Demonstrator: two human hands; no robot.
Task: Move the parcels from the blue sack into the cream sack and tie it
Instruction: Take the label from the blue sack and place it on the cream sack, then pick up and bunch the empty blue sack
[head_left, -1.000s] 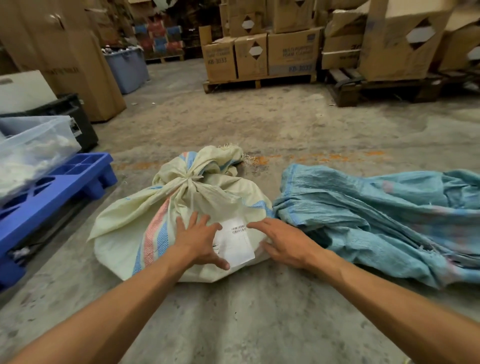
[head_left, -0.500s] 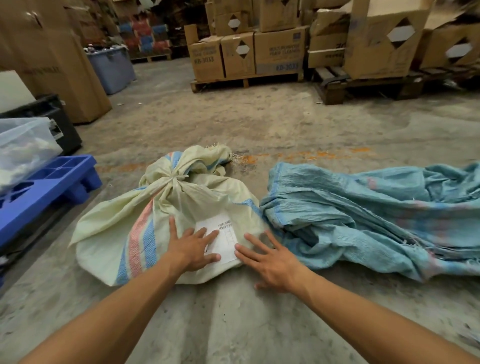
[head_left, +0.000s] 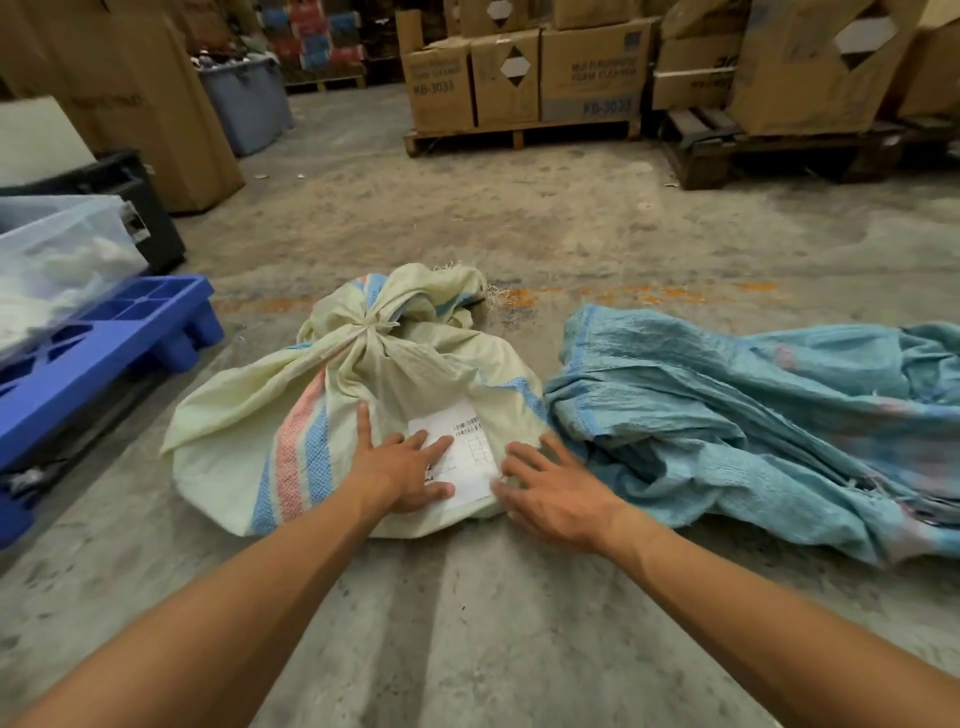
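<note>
The cream sack (head_left: 249, 415) lies full on the concrete floor, its neck bunched and tied at the top (head_left: 371, 330). A white paper label (head_left: 470, 457) lies on its near side. My left hand (head_left: 410, 467) rests flat on the sack with fingers spread, partly over the label. My right hand (head_left: 556, 493) hovers or rests at the sack's near right edge, fingers apart, holding nothing. The blue sack (head_left: 727, 431) lies flat and crumpled to the right, touching the cream sack. No parcels are visible.
A blue plastic pallet (head_left: 104, 353) with a clear bin (head_left: 57, 260) sits at the left. Cardboard boxes on wooden pallets (head_left: 519, 83) line the back and right. A grey tub (head_left: 249, 104) and tall cartons stand at the back left.
Both hands stay on the near side of the cream sack. My right hand has shifted slightly toward the label's right edge; the view has moved a little.
</note>
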